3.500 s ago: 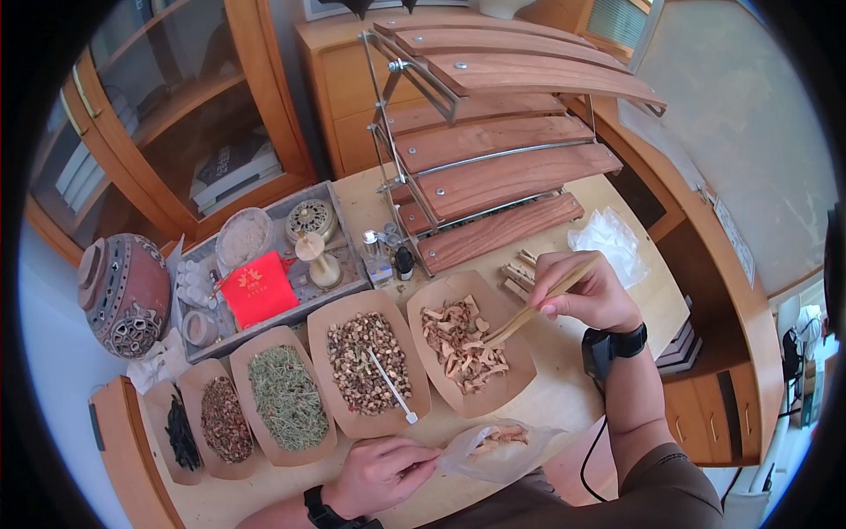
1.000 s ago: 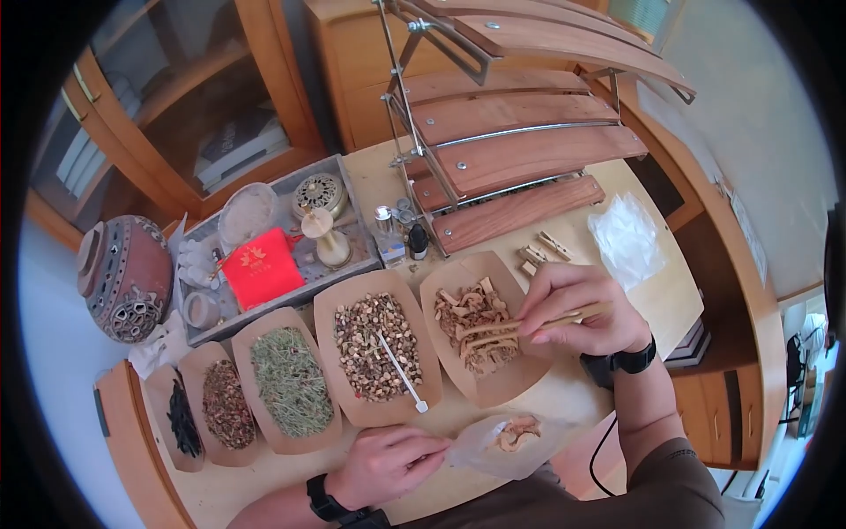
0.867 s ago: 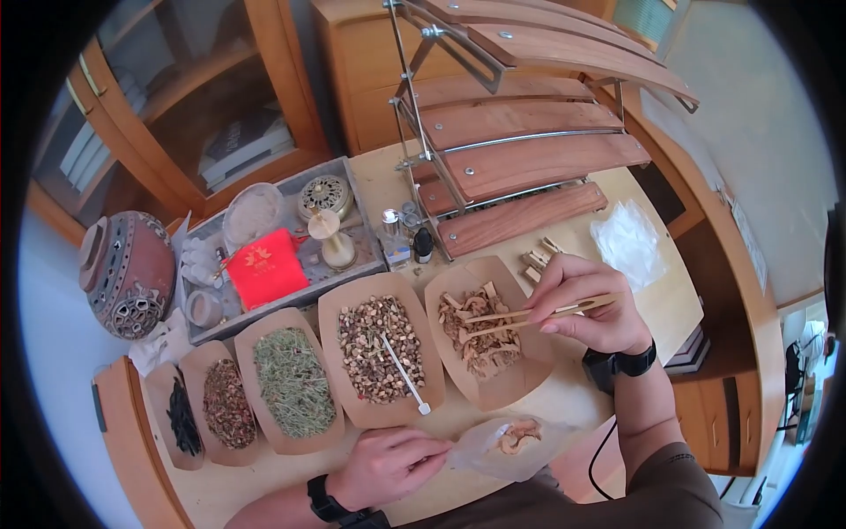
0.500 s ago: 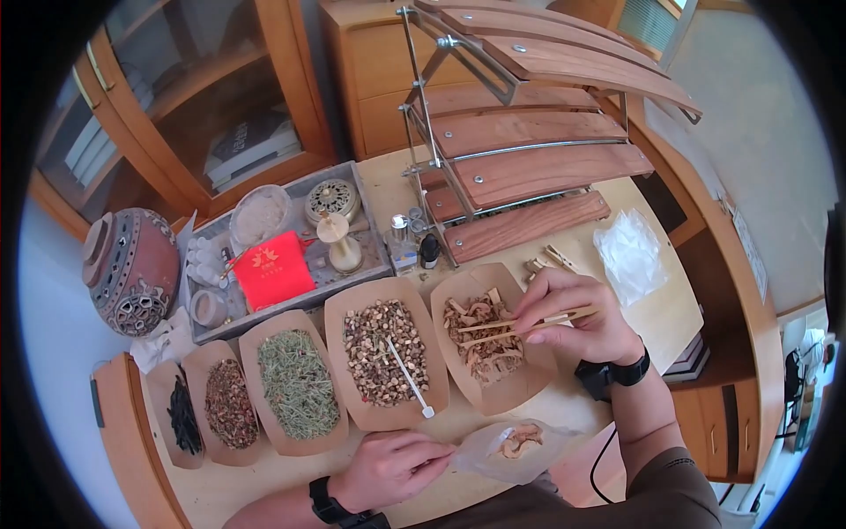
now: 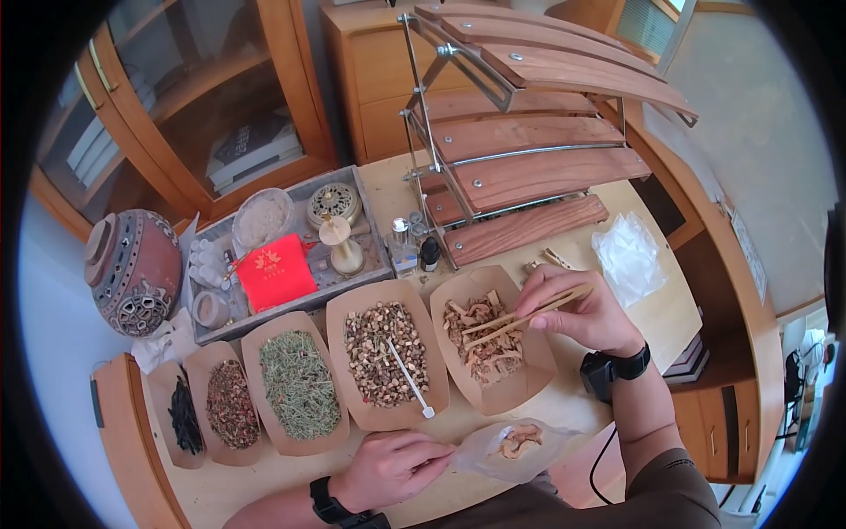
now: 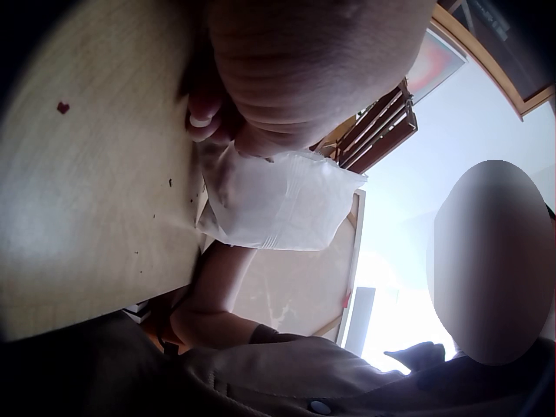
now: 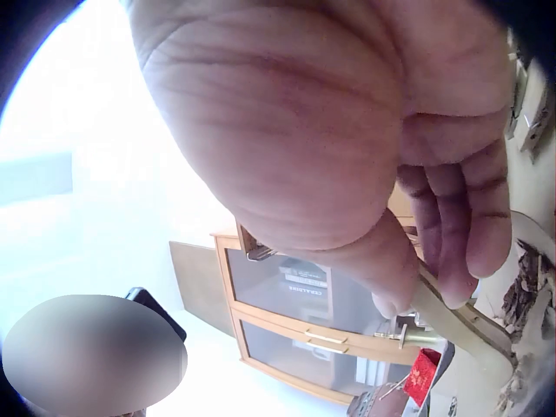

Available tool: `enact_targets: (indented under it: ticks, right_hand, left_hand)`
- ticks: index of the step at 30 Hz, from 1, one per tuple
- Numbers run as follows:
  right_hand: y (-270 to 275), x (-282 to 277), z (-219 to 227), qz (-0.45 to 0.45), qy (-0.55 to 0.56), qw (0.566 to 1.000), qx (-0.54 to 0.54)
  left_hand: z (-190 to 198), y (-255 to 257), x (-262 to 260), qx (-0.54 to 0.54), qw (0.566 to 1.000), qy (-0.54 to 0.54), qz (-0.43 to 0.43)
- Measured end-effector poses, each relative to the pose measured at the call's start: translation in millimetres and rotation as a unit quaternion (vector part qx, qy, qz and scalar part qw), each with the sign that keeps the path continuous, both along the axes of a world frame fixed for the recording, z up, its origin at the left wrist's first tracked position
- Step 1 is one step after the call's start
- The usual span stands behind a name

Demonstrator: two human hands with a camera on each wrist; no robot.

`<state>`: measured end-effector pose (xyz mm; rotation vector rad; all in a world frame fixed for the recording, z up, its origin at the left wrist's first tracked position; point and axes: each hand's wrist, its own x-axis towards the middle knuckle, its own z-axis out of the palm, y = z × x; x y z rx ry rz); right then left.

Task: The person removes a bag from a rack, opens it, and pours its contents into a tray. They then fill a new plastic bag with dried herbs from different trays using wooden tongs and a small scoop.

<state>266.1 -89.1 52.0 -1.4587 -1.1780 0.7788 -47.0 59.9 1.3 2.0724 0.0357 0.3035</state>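
My right hand (image 5: 582,310) pinches wooden tweezers (image 5: 551,304) between thumb and fingers. Their tips reach into the rightmost paper tray (image 5: 529,388), among dried tan slices (image 5: 480,339). In the right wrist view the tweezers (image 7: 456,326) slant down from the fingertips toward the slices. My left hand (image 5: 392,467) pinches the edge of a translucent bag (image 5: 502,467) at the table's near edge. Some pale dried slices (image 5: 520,439) lie in the bag. The left wrist view shows the bag (image 6: 287,204) hanging from the left fingers.
More paper trays stand leftward: chopped pieces (image 5: 379,353) with a white spoon (image 5: 410,379), green herb (image 5: 300,383), reddish bits (image 5: 232,406) and dark strips (image 5: 185,419). Behind are a grey tray (image 5: 379,264) with a red pouch (image 5: 276,273), a wooden rack (image 5: 546,167) and a crumpled plastic bag (image 5: 630,256).
The right hand has shifted over the rightmost tray, bringing the tweezers' tips among the slices. The left hand still holds the bag in nearly the same place. The view has shifted slightly.
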Motion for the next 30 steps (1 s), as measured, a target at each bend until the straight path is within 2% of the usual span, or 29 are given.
enact_targets:
  ticks: [4, 7, 11, 17, 20, 22, 25, 30]
  right_hand:
    - [1.1, -3.3, 1.9, -0.015, 0.054, 0.998, -0.005]
    - [0.9, -0.4, -0.2, 0.002, 0.008, 1.000, 0.001]
    - [-0.9, 1.8, 0.3, 0.011, 0.009, 1.000, 0.005]
    - [-6.6, 6.7, 5.3, 0.034, 0.023, 0.999, -0.004]
    - [-6.8, 4.9, 7.0, 0.015, 0.069, 0.997, -0.025]
    - [-4.3, 5.4, 2.4, 0.014, 0.007, 1.000, 0.003]
    - [-0.9, 2.1, 0.4, 0.013, -0.021, 1.000, 0.006]
    - [-0.4, 1.2, 3.0, 0.016, -0.012, 1.000, -0.015]
  left_hand:
    - [0.0, 0.6, 0.5, 0.003, 1.000, -0.005, -0.001]
    - [-2.0, 0.4, 0.5, 0.002, 1.000, -0.009, -0.001]
    - [-2.2, -0.1, 0.1, 0.000, 1.000, -0.006, 0.003]
    - [-3.2, -0.3, -0.1, -0.003, 1.000, -0.010, 0.005]
    - [-2.6, -0.3, 0.2, -0.003, 1.000, -0.011, 0.004]
    - [-1.6, -0.2, 0.8, -0.004, 1.000, -0.013, 0.004]
    - [-2.0, 0.2, 0.7, -0.005, 1.000, -0.012, 0.002]
    - [-2.2, -0.2, 0.3, 0.001, 1.000, -0.015, 0.002]
